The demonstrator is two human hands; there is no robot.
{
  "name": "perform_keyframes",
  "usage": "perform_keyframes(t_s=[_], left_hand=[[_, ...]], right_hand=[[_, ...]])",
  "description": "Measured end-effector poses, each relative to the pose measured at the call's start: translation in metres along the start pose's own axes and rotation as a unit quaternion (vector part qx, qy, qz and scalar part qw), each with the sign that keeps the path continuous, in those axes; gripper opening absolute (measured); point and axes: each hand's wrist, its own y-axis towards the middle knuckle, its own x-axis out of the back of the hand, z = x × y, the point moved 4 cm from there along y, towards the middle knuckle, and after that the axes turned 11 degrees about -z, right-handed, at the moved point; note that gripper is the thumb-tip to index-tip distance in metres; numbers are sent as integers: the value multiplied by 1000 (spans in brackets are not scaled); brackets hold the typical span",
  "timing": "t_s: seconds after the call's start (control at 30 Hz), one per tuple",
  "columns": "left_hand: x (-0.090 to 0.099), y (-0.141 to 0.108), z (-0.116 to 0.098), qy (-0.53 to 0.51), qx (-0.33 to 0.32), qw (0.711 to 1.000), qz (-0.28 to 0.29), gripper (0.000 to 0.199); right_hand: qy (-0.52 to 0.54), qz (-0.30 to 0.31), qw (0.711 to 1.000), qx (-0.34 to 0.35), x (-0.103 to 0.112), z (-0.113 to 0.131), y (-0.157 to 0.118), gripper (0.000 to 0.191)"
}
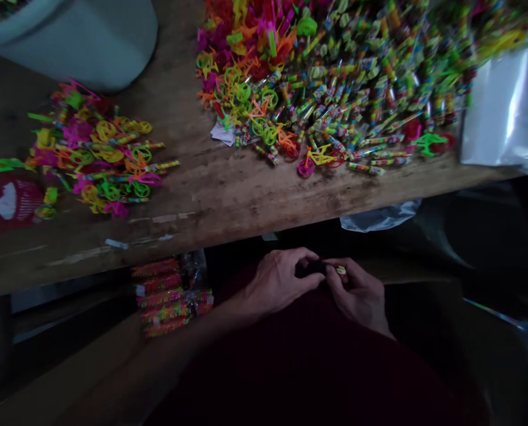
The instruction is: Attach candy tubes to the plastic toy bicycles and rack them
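Observation:
My right hand is closed on a small patterned tube, whose pale yellow and red end shows between thumb and fingers. Beside it, my left hand has its thumb and fingers curved toward each other, the tips close to my right fingertips. Whatever lies between the left fingertips is too dark to make out. Both hands are over my lap, below the table's front edge. On the wooden table lie a large pile of colourful tubes and plastic toys and a smaller pile at the left.
A grey bucket stands at the upper left, with a red object at the left edge. Clear plastic bags lie at the right. Packed bundles sit below the table edge. Small white papers lie beside the large pile.

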Motion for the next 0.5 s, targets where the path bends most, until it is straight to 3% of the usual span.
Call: perform_keyframes(t_s=[0.23, 0.37, 0.5], left_hand=[[-7, 4, -1, 53, 46, 997, -25, 22], [-8, 4, 5, 18, 75, 997, 10, 25], [-8, 5, 10, -26, 62, 997, 43, 26]], right_hand=[[11, -1, 999, -30, -3, -3, -1, 13], [11, 20, 1000, -12, -4, -1, 1, 13], [28, 62, 997, 24, -6, 2, 5, 14]])
